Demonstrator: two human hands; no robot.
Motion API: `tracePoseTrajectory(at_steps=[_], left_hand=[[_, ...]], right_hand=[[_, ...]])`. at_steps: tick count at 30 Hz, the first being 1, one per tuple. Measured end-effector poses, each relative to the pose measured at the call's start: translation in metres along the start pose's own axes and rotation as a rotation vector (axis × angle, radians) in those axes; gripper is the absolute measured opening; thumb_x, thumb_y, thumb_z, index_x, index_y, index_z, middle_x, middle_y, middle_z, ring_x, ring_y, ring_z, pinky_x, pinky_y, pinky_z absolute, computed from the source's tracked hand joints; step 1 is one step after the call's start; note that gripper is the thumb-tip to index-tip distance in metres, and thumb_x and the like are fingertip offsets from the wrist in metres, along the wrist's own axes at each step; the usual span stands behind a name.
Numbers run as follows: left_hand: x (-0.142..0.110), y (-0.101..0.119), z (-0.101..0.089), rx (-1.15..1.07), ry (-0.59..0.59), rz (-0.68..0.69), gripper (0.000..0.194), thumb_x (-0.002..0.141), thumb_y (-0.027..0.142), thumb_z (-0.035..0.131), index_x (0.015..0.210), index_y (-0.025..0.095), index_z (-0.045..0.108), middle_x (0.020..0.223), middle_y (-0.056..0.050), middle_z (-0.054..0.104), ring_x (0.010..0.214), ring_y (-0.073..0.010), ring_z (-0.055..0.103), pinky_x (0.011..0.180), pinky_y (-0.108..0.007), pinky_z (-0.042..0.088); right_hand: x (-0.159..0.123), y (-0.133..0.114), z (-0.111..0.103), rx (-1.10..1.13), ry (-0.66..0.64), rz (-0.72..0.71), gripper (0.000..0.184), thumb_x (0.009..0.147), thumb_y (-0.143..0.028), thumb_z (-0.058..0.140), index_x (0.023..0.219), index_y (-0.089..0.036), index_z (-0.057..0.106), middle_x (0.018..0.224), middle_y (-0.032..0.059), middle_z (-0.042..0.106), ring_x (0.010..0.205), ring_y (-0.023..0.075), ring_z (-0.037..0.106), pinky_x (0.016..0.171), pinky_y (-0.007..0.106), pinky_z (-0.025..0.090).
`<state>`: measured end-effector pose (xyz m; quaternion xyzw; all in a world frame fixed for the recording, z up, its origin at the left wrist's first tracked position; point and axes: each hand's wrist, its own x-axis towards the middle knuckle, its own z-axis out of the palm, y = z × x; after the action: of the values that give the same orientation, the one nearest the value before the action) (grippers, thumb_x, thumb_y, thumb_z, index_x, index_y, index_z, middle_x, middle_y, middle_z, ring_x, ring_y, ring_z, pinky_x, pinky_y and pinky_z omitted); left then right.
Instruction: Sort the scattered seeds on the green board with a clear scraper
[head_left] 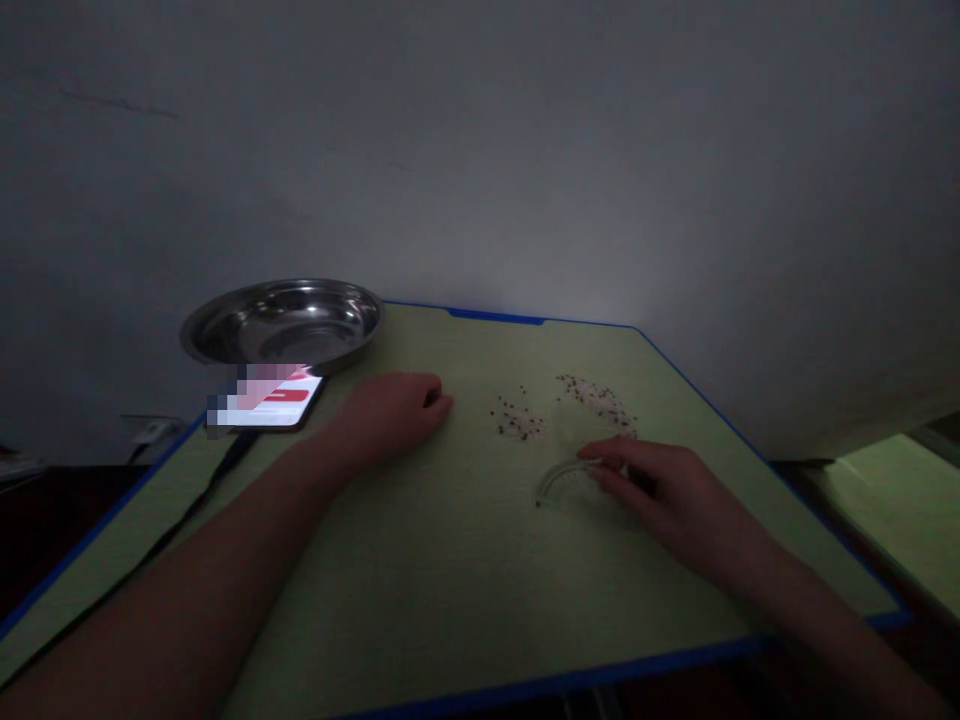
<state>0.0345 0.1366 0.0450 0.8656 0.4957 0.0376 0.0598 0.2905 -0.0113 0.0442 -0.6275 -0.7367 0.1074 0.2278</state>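
My right hand (656, 490) pinches the edge of a clear plastic protractor (559, 482) between thumb and fingers, just above or on the light-coloured tabletop (420, 600). Part of the protractor is hard to see against the table. Beyond that hand lies a curved spread of pale and dark small grains (600, 400). A smaller patch of mixed grains (519, 420) is to its left, between my two hands. My left hand (394, 415) rests on the table left of the grains, curled into a loose fist with nothing visible in it.
At the back left stands a wide, shiny metal bowl (289, 325). A phone with a lit screen (281, 405) lies in front of it, with a dark cable (202, 490) running towards me. Blue edging (697, 395) borders the table, and a grey wall (480, 150) rises behind.
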Motion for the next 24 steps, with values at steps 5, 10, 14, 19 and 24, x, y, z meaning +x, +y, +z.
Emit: tracePoseTrajectory(at_steps=[5,10,14,19,24], left_hand=[[-0.001,0.001,-0.001,0.007,-0.007,-0.012,0.040,0.086,0.048,0.034,0.079,0.020,0.061,0.078,-0.007,0.066,0.063,-0.0173,0.054,0.055,-0.030,0.030],[0.000,0.000,0.001,0.003,0.007,0.006,0.041,0.086,0.048,0.034,0.080,0.020,0.062,0.079,-0.007,0.067,0.063,-0.0170,0.055,0.056,-0.030,0.031],[0.001,0.000,0.002,0.006,0.011,-0.004,0.042,0.086,0.049,0.034,0.082,0.020,0.064,0.079,-0.008,0.067,0.065,-0.0188,0.056,0.057,-0.030,0.033],[0.000,0.000,0.001,0.011,-0.005,-0.012,0.042,0.086,0.049,0.034,0.082,0.020,0.064,0.079,-0.008,0.067,0.065,-0.0184,0.056,0.058,-0.030,0.033],[0.001,-0.002,0.002,-0.013,0.008,0.005,0.042,0.086,0.049,0.034,0.082,0.020,0.064,0.079,-0.008,0.067,0.065,-0.0188,0.056,0.057,-0.030,0.033]], right_hand=[[-0.008,-0.006,-0.003,0.032,0.037,-0.005,0.021,0.090,-0.030,0.052,0.100,-0.023,0.069,0.094,0.0039,0.075,0.079,0.0183,0.068,0.069,0.031,0.053],[-0.023,-0.019,0.002,0.072,0.036,-0.013,0.020,0.090,-0.030,0.052,0.100,-0.027,0.069,0.096,0.0020,0.075,0.083,0.0183,0.070,0.072,0.031,0.055],[-0.031,-0.034,0.019,0.114,0.022,-0.059,0.023,0.091,-0.027,0.049,0.103,-0.026,0.069,0.095,0.0019,0.075,0.082,0.0175,0.071,0.073,0.030,0.056],[-0.026,-0.034,0.027,0.056,0.066,-0.069,0.026,0.092,-0.025,0.047,0.106,-0.021,0.067,0.098,0.0050,0.075,0.085,0.0185,0.071,0.077,0.033,0.056],[-0.021,-0.016,0.012,-0.010,0.167,0.028,0.023,0.090,-0.030,0.050,0.101,-0.022,0.069,0.092,0.0052,0.075,0.075,0.0203,0.070,0.068,0.034,0.057]])
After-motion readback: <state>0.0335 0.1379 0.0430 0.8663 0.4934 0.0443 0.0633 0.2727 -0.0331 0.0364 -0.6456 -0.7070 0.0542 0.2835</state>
